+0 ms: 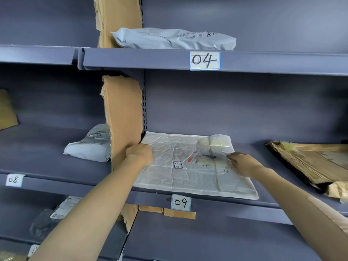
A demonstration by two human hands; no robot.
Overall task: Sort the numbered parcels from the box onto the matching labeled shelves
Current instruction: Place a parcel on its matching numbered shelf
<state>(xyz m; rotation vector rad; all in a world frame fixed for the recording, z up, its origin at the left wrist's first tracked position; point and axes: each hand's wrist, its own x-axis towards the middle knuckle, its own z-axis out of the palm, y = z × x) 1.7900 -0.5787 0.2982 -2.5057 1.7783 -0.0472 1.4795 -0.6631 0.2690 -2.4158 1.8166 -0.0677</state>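
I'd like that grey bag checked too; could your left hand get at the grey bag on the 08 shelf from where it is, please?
Probably not directly: the upright cardboard divider stands between the left hand and the grey bag; it would need to come out and round the front.

Left arm: shown bare from the lower frame edge up to the wrist; no sleeve is seen on it.
Left hand (140,153): nothing is worn; no glove, ring or watch is shown.
Right arm: shown bare along most of its length; a pale sleeve edge (331,213) is seen near the right frame edge.
Right hand (243,163): nothing is worn; no glove or ring is shown.
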